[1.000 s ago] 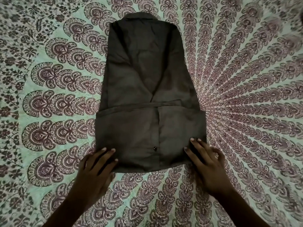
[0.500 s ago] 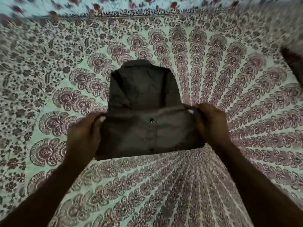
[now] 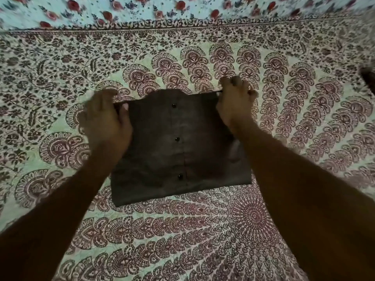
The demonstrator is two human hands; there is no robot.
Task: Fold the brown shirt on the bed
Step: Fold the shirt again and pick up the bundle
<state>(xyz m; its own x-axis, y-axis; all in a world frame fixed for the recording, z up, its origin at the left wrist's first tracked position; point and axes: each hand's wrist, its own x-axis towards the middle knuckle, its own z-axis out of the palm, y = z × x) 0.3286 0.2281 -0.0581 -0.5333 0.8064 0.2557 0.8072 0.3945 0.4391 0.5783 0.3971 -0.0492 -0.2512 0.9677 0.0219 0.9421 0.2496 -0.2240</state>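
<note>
The brown shirt [image 3: 178,157] lies on the bed as a compact dark rectangle, button placket facing up with three dark buttons down its middle. My left hand [image 3: 105,120] grips the far left corner of the folded-over layer, thumb on top of the cloth. My right hand [image 3: 235,100] pinches the far right corner, fingers curled over the edge. Both hands hold that edge at the far end of the rectangle. A little of the shirt's collar end peeks out beyond the edge between my hands.
The bed is covered by a green sheet [image 3: 182,240] printed with maroon paisley fans. A floral cloth with red flowers [image 3: 182,11] runs along the far edge. A dark object [image 3: 369,78] shows at the right border.
Both hands have carried the shirt's near hem away from me over the upper part, up to the collar end. The shirt went from a long shape to a short rectangle. The camera tilted forward.
</note>
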